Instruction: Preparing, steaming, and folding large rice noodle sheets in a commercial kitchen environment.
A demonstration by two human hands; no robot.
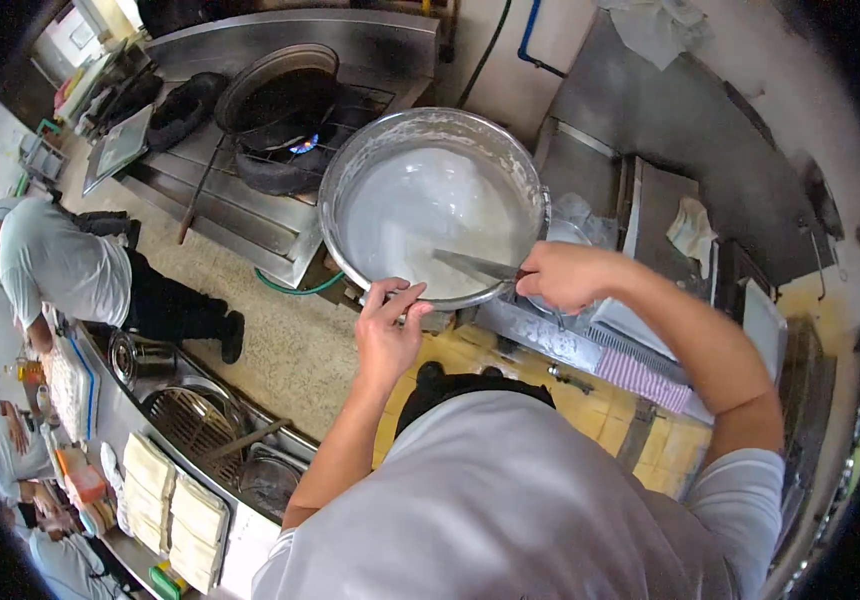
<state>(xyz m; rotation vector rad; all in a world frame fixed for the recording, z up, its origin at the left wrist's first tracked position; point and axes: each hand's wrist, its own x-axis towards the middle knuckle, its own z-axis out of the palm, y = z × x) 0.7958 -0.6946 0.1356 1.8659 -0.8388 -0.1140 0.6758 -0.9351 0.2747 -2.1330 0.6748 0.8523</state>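
A large round metal bowl (331,225) stands before me with a whitish, wet-looking mixture (430,202) in it and pale residue on its inner wall. My right hand (565,277) is closed on the dark handle of a broad-bladed metal tool (475,266), perhaps a knife or spatula. The blade points left over the near part of the bowl, its tip at or just above the mixture. My left hand (391,330) is at the bowl's near rim, thumb and fingers close together there; whether it grips the rim cannot be told.
Left of the bowl, a dark wok (280,97) sits over a lit gas burner (302,144). A striped cloth (644,379) lies on the right counter's edge. Stacked pale sheets (175,502) rest on a tray at lower left. A co-worker (70,262) bends over the left counter; other people are farther down.
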